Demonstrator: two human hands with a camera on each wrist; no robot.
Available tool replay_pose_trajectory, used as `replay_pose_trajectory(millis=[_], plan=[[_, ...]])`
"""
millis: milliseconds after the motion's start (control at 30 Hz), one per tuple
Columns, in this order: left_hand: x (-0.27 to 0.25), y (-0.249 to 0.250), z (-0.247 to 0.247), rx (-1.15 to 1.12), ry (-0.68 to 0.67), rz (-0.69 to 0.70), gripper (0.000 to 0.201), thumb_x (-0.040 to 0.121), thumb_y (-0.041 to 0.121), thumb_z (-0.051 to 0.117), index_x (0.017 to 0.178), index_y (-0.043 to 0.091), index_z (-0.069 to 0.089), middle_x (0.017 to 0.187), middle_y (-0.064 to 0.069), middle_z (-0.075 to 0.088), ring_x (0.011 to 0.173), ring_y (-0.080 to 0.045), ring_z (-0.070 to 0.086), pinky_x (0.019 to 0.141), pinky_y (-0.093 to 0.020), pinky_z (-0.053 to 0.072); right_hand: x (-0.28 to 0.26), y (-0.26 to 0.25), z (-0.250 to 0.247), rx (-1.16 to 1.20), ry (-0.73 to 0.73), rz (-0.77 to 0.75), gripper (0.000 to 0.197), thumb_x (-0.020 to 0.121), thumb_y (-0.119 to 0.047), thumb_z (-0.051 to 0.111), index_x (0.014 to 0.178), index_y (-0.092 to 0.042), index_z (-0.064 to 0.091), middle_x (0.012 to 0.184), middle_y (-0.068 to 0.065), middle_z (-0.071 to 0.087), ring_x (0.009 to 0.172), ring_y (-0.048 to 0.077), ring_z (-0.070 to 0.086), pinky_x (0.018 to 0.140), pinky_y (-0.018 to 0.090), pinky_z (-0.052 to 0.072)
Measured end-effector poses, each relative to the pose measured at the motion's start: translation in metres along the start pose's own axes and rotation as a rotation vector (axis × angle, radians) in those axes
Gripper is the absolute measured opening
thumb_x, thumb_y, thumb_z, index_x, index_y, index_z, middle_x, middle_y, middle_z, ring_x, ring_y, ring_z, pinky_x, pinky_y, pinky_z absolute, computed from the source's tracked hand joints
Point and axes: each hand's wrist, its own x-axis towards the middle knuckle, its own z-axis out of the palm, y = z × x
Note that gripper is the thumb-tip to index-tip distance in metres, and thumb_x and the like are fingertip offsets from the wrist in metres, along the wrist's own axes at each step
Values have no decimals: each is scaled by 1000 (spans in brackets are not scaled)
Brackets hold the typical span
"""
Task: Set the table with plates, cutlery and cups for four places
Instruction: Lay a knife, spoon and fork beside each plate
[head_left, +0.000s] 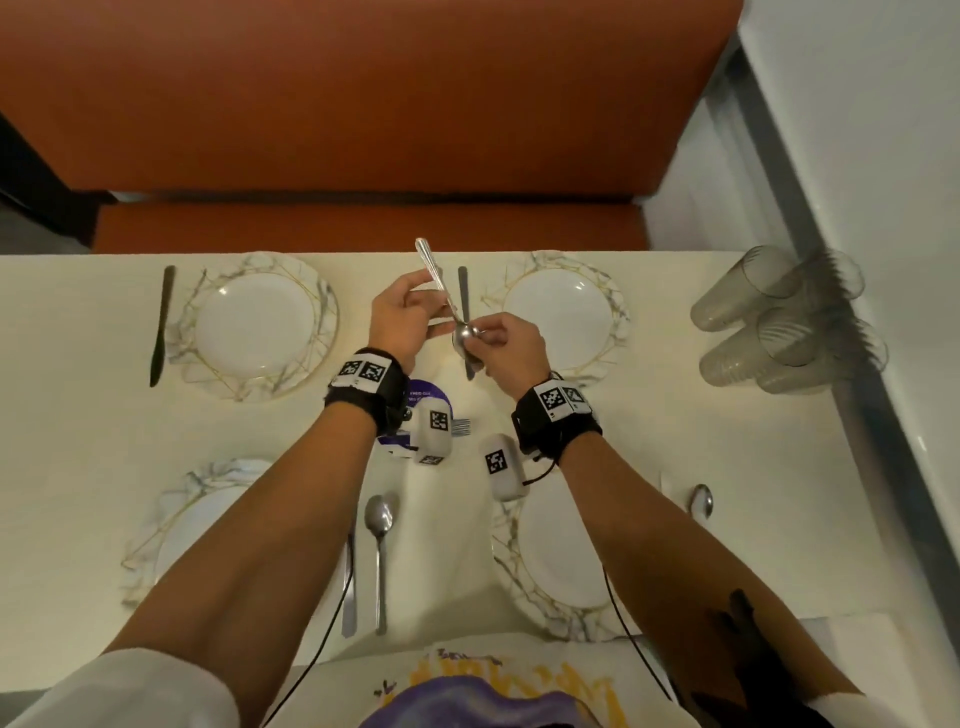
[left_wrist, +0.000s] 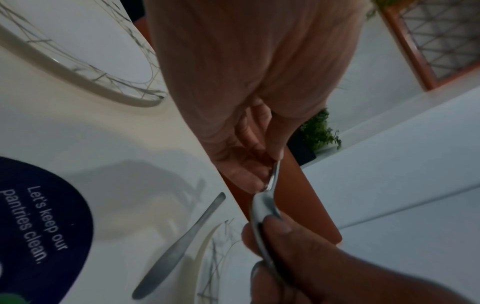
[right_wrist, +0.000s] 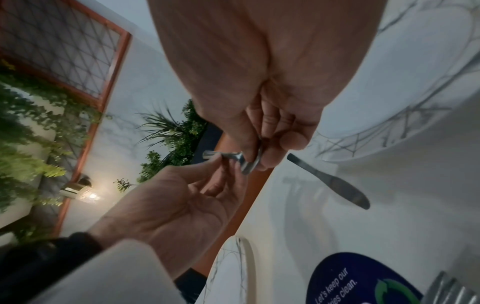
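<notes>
Spoon aloft over desk between far plates, handle slanting away, bowl nearest and pinched in right hand, left hand pinching neck, knife directly beneath.

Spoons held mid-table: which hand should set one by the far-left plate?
Left, probably. The left hand pinches a spoon by its handle and sits nearer the far-left plate. The right hand holds the bowl end, on the other side.

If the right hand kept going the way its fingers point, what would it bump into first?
Probably the left hand. The right hand points left and slightly away, pinching the spoon bowl, and the left hand holds the same spoon's handle right beside it. Depth is uncertain.
</notes>
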Motion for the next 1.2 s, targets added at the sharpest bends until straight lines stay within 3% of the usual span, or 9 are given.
replay_pose_trajectory(millis=[200,333,433,600,700,833,1033,1200], plan=[[15,-27,3,74,-57,-16,32,96,-4,64,125,10,68,91,-15,73,80,-21,73,79,-36,64,12,18,3,-87,36,21,20,85,-25,76,101,-13,71,80,3,76,65,19,74,59,31,59],[33,-33,4,117,-23,-22,25,95,-3,67,112,15,71,85,-10,74,72,-17,72,73,-33,64,19,29,-2,-92,47,79,13,86,-15,73,98,-10,72,78,5,75,58,20,73,54,29,57],[53,-39,1,237,28,-48,20,91,0,71,108,10,74,86,-11,76,75,-23,73,75,-37,65,23,37,-8,-48,35,129,12,88,-10,72,100,-9,71,82,7,76,60,21,74,57,29,58],[91,-55,-8,497,67,-146,15,84,8,77,85,23,76,88,-4,78,86,-24,76,86,-41,64,26,51,-15,-40,39,120,15,90,-9,69,105,-10,68,87,8,75,63,23,73,64,34,62],[105,-58,-8,632,70,-186,10,88,10,76,95,16,80,92,-2,77,92,-21,74,93,-35,61,27,56,-17,-39,49,111,15,91,-7,68,105,-10,68,88,7,74,59,17,71,58,27,57],[120,-60,-6,753,63,-197,15,91,13,69,100,10,81,101,-8,79,97,-27,74,89,-36,61,27,61,-17,-14,58,122,13,91,-5,67,102,-11,67,90,7,73,58,12,69,53,18,52],[127,-70,1,884,89,-169,17,92,16,68,103,11,80,101,-6,76,92,-25,71,87,-38,60,27,67,-16,13,72,119,14,90,-6,68,104,-8,69,90,8,73,61,14,70,56,19,54],[131,-75,7,931,180,-208,18,90,22,75,100,7,76,99,-9,75,82,-25,71,64,-28,54,31,69,-19,6,92,102,14,90,-8,68,104,-7,68,91,8,73,66,20,72,58,24,57]])
